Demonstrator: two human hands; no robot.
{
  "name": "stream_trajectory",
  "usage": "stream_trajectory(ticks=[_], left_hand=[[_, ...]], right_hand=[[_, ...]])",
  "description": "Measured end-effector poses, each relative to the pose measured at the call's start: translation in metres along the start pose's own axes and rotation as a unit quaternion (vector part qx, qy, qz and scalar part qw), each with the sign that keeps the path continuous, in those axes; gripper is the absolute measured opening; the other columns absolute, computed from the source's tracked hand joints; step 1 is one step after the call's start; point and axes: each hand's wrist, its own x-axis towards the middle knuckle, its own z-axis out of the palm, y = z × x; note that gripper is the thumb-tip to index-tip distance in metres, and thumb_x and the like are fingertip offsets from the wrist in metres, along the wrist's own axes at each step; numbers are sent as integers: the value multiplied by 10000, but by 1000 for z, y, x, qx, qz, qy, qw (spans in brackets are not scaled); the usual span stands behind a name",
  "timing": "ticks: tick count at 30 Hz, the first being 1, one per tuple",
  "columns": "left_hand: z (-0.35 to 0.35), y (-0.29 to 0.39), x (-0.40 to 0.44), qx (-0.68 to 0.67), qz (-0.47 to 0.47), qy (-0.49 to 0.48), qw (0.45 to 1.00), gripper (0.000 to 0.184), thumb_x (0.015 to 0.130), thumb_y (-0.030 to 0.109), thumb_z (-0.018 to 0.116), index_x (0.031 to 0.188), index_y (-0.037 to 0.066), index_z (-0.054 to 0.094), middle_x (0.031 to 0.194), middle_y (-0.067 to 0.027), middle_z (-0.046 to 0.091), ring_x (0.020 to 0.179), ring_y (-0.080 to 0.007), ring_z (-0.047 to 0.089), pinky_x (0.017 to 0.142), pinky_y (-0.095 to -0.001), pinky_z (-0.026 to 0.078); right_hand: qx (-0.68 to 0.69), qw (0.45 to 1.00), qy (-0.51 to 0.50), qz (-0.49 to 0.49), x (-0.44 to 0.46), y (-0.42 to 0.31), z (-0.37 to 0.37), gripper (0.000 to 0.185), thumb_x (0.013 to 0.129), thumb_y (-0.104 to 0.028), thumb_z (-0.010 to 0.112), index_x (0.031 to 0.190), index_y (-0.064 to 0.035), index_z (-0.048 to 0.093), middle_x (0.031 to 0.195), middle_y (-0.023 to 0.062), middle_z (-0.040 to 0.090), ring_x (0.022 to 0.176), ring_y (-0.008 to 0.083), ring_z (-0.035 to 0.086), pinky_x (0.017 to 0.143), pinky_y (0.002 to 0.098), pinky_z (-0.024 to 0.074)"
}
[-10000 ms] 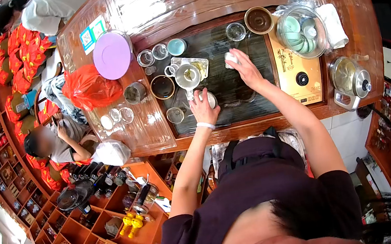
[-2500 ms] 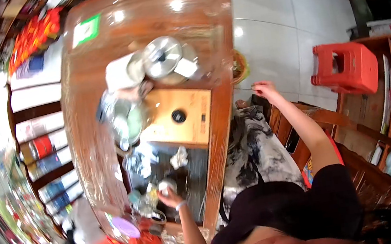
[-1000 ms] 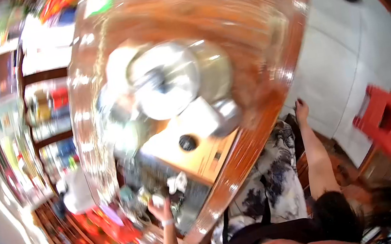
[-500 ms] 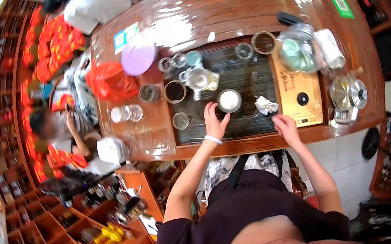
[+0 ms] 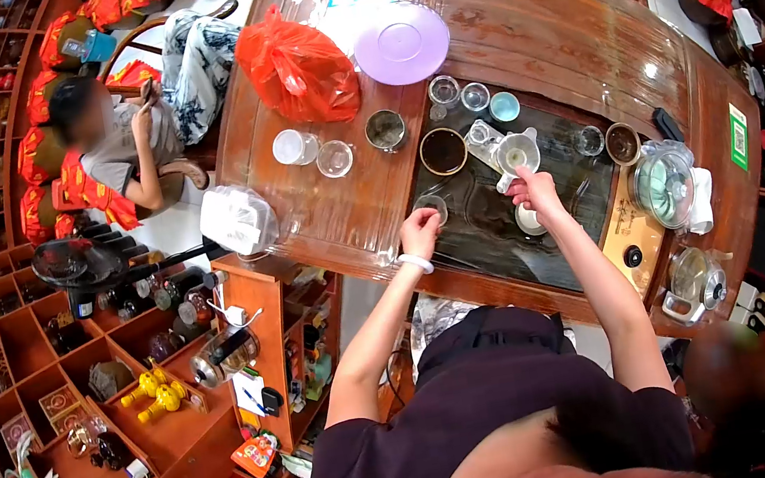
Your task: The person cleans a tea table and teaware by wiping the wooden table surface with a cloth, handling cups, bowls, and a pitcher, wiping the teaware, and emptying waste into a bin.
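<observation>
My left hand (image 5: 421, 236), with a white band at the wrist, has its fingers closed on the rim of a small clear glass cup (image 5: 433, 207) at the left of the dark tea tray (image 5: 524, 255). Pinched in my right hand (image 5: 538, 192) is the handle of a strainer (image 5: 517, 153), which sits by a clear rack. A white lidded bowl (image 5: 529, 220) is partly hidden beneath my right hand. Beside the strainer stands a dark tea bowl (image 5: 443, 151). Small cups (image 5: 504, 106) line the tray's far edge.
A red bag (image 5: 298, 69), a purple lid (image 5: 401, 43) and glass cups (image 5: 334, 158) stand left on the table. At the right are a glass bowl of green cups (image 5: 664, 185) and a glass kettle (image 5: 695, 281). A person (image 5: 106, 142) sits at the far left.
The view has turned toward the left side of the table. My left hand has gone from beside the white bowl to the glass cup, and my right hand from near the cloth to the strainer.
</observation>
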Motion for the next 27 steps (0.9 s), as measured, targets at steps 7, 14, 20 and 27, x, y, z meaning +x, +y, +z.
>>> stream_trajectory(ticks=[7,14,20,27], left_hand=[[31,9,25,91,105,-25,990,242,727,85,665,942,5,588,772,-41,612,653,-99,549,612,-228,466],[122,2,54,213,275,-44,937,878,536,177,794,1262,6,331,1231,-178,424,1122,-328,416,948,-383,342],[152,-8,75,163,302,-12,939,911,515,270,811,1218,-48,328,1182,-243,429,1115,-391,398,948,-419,332],[150,5,58,121,284,35,950,747,552,199,778,1165,-13,408,1131,-203,477,1075,-358,448,909,-399,378]], right_hand=[[-123,975,34,-180,-14,-11,-18,315,848,-211,476,935,81,558,598,110,614,406,101,510,385,234,384],[-211,957,101,-172,-13,-31,-20,343,802,-310,595,824,26,529,539,58,564,438,100,522,422,242,408],[-271,931,98,-226,4,-18,-31,248,822,-201,559,682,-8,490,517,41,533,463,85,520,439,215,401],[-45,973,8,-226,-43,-25,-41,215,859,-171,533,709,-21,498,563,44,551,453,80,506,434,201,382]])
